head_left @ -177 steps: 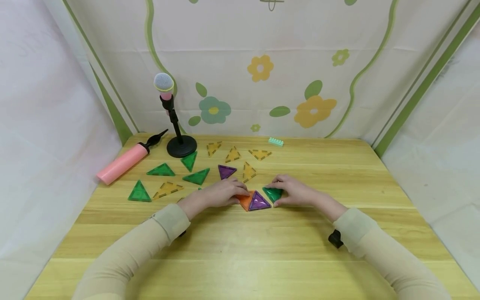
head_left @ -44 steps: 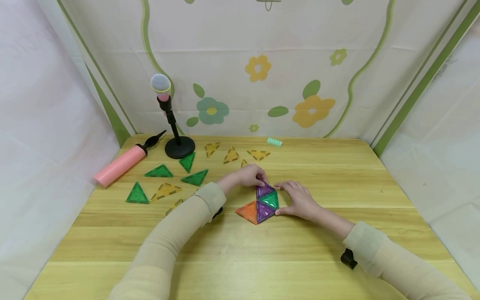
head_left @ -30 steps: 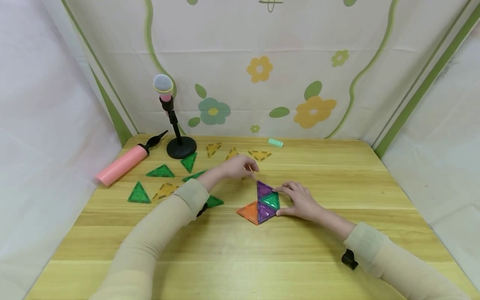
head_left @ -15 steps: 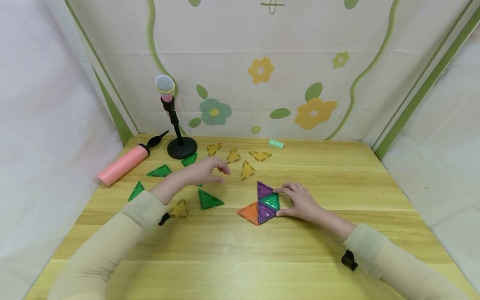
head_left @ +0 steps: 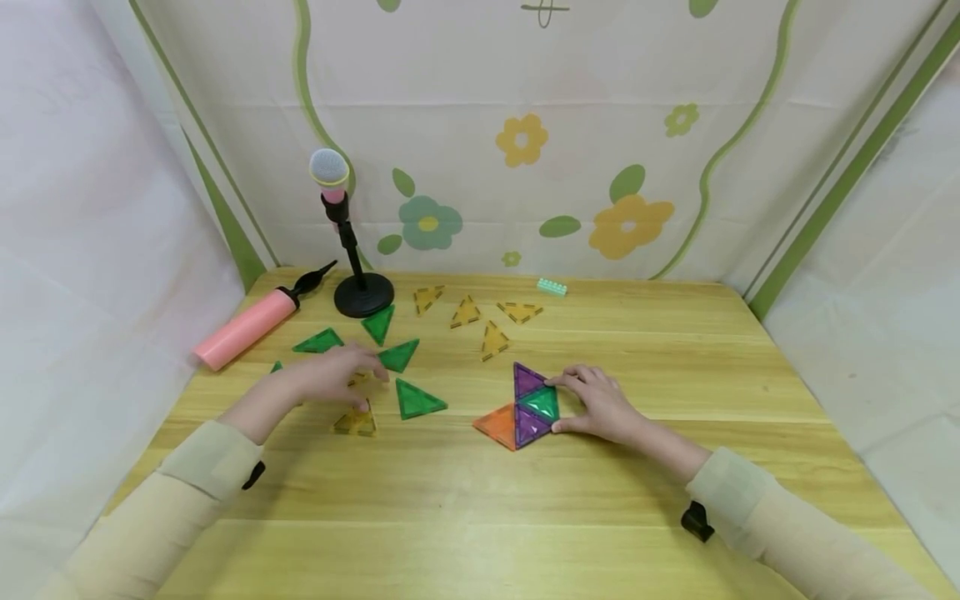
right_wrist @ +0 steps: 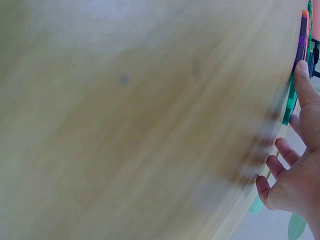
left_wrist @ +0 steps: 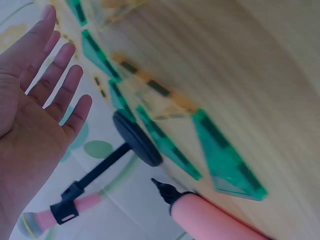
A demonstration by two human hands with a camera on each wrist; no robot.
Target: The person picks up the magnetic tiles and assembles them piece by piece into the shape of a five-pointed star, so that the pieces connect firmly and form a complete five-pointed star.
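Observation:
Four-sided patchwork aside, flat triangular magnetic tiles lie joined in the table's middle: an orange tile (head_left: 497, 427), a lower purple tile (head_left: 529, 426), a green tile (head_left: 542, 403) and an upper purple tile (head_left: 527, 381). My right hand (head_left: 606, 406) holds the green tile, thumb at its lower corner and forefinger at its upper one. Over the left group hovers my left hand (head_left: 330, 377), thumb near a yellow tile (head_left: 357, 420) and partly hiding another. Its fingers look loose, with nothing held, in the left wrist view. A loose green tile (head_left: 417, 400) lies just right of it.
More green tiles (head_left: 378, 324) and yellow tiles (head_left: 495, 341) lie scattered behind. A toy microphone (head_left: 328, 169) on a black stand (head_left: 364, 295) and a pink hand pump (head_left: 247, 328) stand back left. A mint toy brick (head_left: 552, 287) lies near the back edge.
The upper purple tile has joined the others against the green one. My left hand has let go of it and swung left to the yellow tiles. Lately the right hand stays put.

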